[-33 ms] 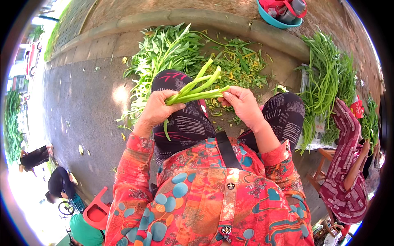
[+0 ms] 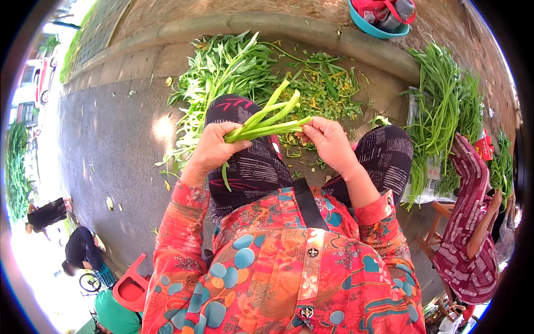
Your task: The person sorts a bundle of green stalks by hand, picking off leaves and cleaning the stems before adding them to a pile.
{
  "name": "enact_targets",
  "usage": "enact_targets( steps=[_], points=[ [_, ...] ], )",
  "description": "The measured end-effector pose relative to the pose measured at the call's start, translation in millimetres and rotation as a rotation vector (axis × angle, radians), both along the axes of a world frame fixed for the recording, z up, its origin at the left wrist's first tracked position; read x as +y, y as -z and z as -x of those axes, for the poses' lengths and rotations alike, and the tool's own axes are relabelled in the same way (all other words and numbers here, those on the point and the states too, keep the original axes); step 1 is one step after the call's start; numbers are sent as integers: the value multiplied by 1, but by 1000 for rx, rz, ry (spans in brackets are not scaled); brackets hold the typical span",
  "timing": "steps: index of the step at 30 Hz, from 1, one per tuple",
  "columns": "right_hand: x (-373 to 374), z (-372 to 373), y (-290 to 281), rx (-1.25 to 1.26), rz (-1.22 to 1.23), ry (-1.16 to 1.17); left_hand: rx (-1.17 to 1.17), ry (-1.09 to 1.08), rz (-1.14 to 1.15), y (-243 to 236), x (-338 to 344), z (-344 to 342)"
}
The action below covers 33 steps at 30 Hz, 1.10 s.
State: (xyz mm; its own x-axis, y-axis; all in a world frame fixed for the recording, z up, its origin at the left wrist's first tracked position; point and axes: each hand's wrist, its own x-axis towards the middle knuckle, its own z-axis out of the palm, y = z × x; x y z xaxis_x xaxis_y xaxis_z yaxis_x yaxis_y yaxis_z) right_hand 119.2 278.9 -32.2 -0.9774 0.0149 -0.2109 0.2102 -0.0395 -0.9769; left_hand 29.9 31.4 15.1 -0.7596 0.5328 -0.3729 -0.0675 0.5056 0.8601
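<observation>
My left hand [image 2: 217, 147] is closed around the lower ends of a small bunch of thick, pale green water spinach stems [image 2: 261, 131], held above my left thigh. The cut-looking ends fan out away from my palm, and a narrow leaf [image 2: 226, 177] hangs below that hand. Thumb and fingers of my right hand [image 2: 332, 146] pinch the tip of the lowest stem. Beyond my knees lies a heap of leafy water spinach [image 2: 228, 69]. Beside it, loose green and yellowing leaves [image 2: 325, 86] are scattered on the ground.
Long green stems [image 2: 434, 111] are piled at the right, near a person in maroon patterned clothes [image 2: 467, 250]. A turquoise basin [image 2: 378, 31] holding a flask stands past the curb [image 2: 289, 26]. A red plastic chair [image 2: 132, 286] is at the lower left.
</observation>
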Motion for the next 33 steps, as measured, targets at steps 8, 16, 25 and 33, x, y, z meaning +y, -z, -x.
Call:
enact_targets(
  steps=[8, 16, 25, 33],
  points=[
    [1, -5, -5, 407, -669, -86, 5, 17, 4, 1, 1, 0],
    [1, -8, -3, 426, -813, -152, -8, -1, 15, 4, 0, 0],
    [-1, -10, -2, 413, -780, -206, -83, -15, -32, 11, -3, 4],
    [1, -11, 1, 417, -628, -138, -123, -21, -17, 7, -1, 6]
  ],
)
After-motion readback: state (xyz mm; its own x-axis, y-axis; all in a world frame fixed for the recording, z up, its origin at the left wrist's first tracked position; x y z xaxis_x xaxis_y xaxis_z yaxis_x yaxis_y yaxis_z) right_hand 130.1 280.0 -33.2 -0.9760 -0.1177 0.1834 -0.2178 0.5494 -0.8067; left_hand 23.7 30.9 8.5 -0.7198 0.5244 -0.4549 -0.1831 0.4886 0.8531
